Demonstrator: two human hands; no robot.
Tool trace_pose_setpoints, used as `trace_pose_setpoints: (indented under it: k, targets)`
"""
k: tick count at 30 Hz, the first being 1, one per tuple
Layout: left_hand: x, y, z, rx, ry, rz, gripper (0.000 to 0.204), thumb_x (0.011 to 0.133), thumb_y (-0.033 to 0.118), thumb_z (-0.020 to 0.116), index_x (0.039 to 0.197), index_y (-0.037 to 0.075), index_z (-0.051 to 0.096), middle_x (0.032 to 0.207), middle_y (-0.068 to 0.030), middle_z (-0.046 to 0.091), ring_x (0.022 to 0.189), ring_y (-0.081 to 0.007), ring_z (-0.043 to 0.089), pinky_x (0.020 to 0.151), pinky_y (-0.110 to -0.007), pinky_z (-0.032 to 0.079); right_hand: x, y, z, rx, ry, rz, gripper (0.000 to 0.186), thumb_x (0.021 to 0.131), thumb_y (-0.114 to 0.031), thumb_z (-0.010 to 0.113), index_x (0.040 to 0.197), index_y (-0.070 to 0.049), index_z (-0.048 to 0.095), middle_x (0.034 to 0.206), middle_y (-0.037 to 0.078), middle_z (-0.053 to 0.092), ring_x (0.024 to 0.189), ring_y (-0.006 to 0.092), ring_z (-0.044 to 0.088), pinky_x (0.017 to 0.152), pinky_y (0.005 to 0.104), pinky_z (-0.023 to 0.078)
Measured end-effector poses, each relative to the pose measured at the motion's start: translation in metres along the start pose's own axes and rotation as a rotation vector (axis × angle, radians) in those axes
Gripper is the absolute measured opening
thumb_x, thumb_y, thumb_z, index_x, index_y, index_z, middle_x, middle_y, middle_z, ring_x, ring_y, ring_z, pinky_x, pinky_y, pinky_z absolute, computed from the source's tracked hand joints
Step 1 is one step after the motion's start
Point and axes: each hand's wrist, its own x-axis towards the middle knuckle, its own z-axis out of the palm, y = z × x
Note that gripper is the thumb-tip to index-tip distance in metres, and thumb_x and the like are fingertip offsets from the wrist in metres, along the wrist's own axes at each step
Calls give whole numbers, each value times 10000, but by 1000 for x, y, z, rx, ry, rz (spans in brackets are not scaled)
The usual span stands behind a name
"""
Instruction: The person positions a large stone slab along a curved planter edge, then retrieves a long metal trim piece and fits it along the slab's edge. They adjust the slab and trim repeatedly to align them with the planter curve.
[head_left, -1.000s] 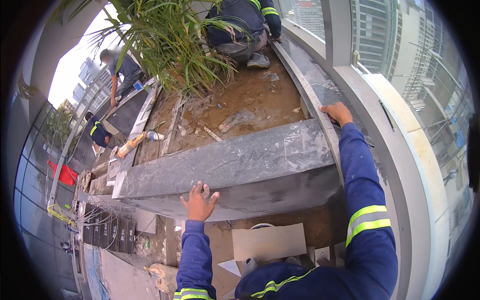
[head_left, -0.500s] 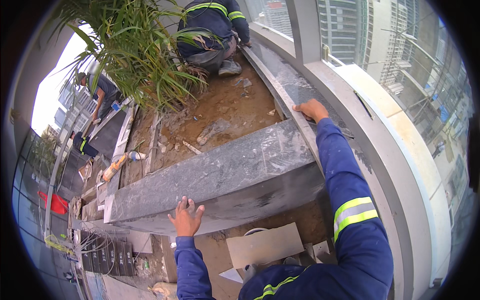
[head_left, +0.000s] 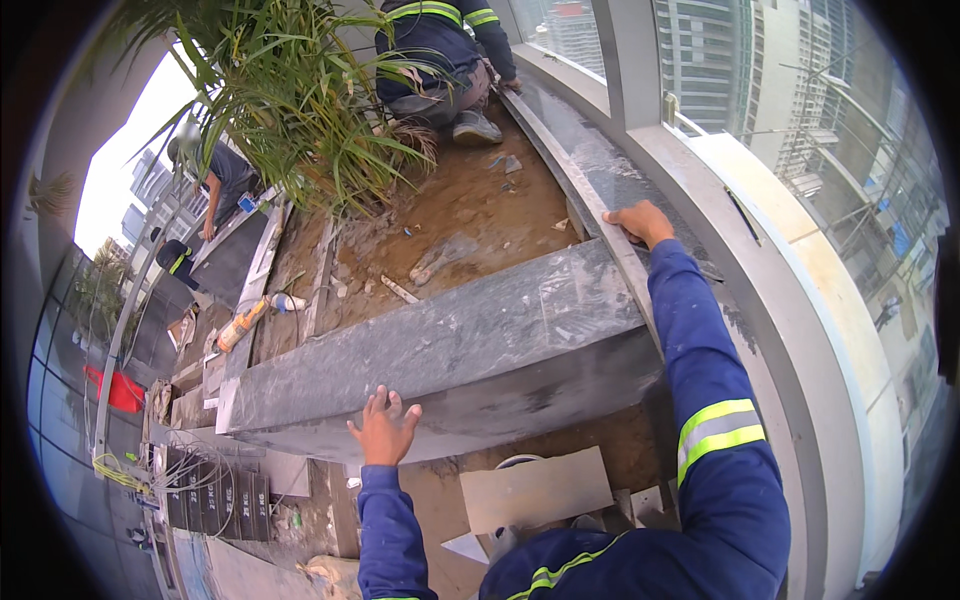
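Note:
My right hand (head_left: 641, 222) is closed around the near part of a long straight bar (head_left: 632, 275), thumb side toward the soil bed. The bar runs along the inner edge of the dark stone ledge (head_left: 625, 170) and across the right end of a grey stone-clad wall (head_left: 430, 345). At the bar's far end, a co-worker's hand (head_left: 511, 84) touches it. My left hand (head_left: 387, 428) has its fingers spread at the wall's near top edge, holding nothing; whether its fingertips press on the stone cannot be made out.
Beyond the wall lies a soil bed (head_left: 470, 220) with rubble and a leafy plant (head_left: 320, 110). A crouching co-worker (head_left: 430, 50) is at its far end. Two other people work at the left, near an orange power tool (head_left: 240, 325). A flat board (head_left: 535, 490) lies close below me.
The view has shifted a little, so the scene sits slightly farther right. Both my hands keep almost the same places on the bar and by the wall edge.

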Motion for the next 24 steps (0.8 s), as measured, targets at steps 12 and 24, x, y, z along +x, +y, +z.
trace_pose_setpoints:
  k: [12, 24]
  targets:
    - [-3, 2, -4, -32, 18, 15, 645, 950, 635, 683, 1383, 158, 711, 1666, -97, 473, 1536, -352, 421, 1194, -807, 161, -8, -4, -7, -10, -10, 32, 523, 814, -594, 835, 898, -77, 833, 778, 61, 774, 808, 236, 765, 830, 378, 546]
    - [2, -10, 10, 55, 30, 26, 606, 965, 632, 665, 1381, 195, 723, 1661, -82, 482, 1535, -329, 422, 1179, -821, 190, -2, -2, 0, -13, -10, -38, 525, 810, -583, 830, 831, -58, 810, 779, 85, 769, 805, 250, 762, 786, 409, 534]
